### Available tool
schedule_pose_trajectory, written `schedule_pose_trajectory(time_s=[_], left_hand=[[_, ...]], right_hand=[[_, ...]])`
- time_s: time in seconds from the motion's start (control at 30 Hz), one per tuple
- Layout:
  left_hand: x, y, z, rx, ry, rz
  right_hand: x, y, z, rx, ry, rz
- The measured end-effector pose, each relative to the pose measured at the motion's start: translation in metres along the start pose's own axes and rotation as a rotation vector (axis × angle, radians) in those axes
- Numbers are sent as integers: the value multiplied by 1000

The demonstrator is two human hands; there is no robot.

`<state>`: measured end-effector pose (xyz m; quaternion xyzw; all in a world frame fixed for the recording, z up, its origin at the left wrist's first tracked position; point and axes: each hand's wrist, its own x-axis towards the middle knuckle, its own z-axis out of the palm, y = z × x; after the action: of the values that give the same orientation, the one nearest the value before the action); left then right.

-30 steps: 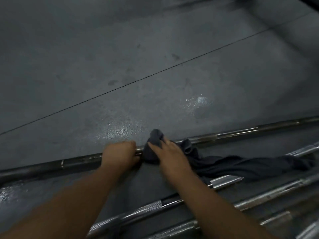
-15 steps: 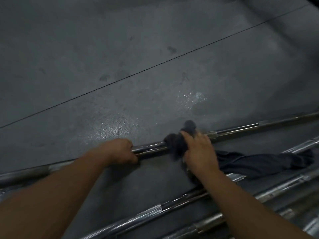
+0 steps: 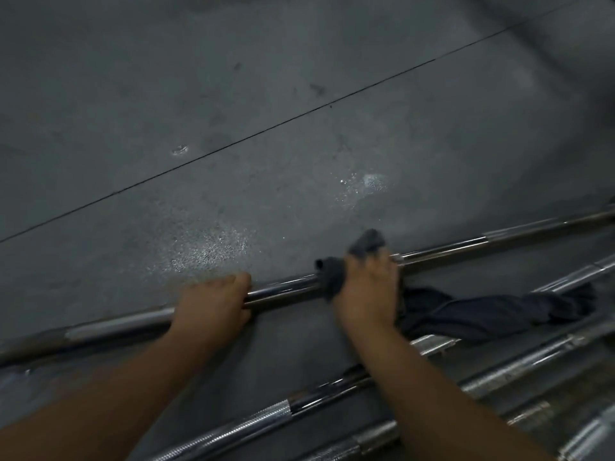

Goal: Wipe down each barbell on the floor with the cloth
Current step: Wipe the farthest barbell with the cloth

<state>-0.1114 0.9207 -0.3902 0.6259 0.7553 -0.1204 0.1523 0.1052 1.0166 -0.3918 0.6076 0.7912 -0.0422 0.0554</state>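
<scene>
A long steel barbell (image 3: 286, 287) lies across the dark floor, running from lower left to upper right. My left hand (image 3: 213, 302) grips its shaft. To the right of it my right hand (image 3: 367, 294) holds a dark grey cloth (image 3: 332, 271) wrapped round the same bar. The cloth's long tail (image 3: 492, 311) trails to the right over the barbell behind it. Several more barbells (image 3: 266, 417) lie parallel, closer to me, at lower right.
The grey rubber floor (image 3: 233, 128) stretches beyond the bar, crossed by a thin seam line (image 3: 299, 116). Wet, shiny patches (image 3: 206, 251) sit just past the bar. The nearer barbells crowd the lower right corner.
My right hand has slid the cloth rightward along the bar, away from my left hand, which stays gripping the shaft. The gap of bare steel between the hands has widened.
</scene>
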Motion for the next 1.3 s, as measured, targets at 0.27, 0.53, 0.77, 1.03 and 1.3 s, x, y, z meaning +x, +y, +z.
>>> schedule_pose_trajectory(time_s=[0.27,0.53,0.77,1.03,1.3], left_hand=[[36,-15,-29,-314,-521,55],[10,-5,-2,-144,-48,94],[13,-10,-1,-225,-68,70],[-14,-22,14,-131,129,-95],[20,-31,-22,-359,-460,-41]], right_hand=[[9,47,-12,18,10,-90],[-35,-50,-2,173,-38,-468],[-9,-9,-11,40,-69,-17],[-22,-24,0,47,-7,-360],[-42,-111,0,163,-73,-419]])
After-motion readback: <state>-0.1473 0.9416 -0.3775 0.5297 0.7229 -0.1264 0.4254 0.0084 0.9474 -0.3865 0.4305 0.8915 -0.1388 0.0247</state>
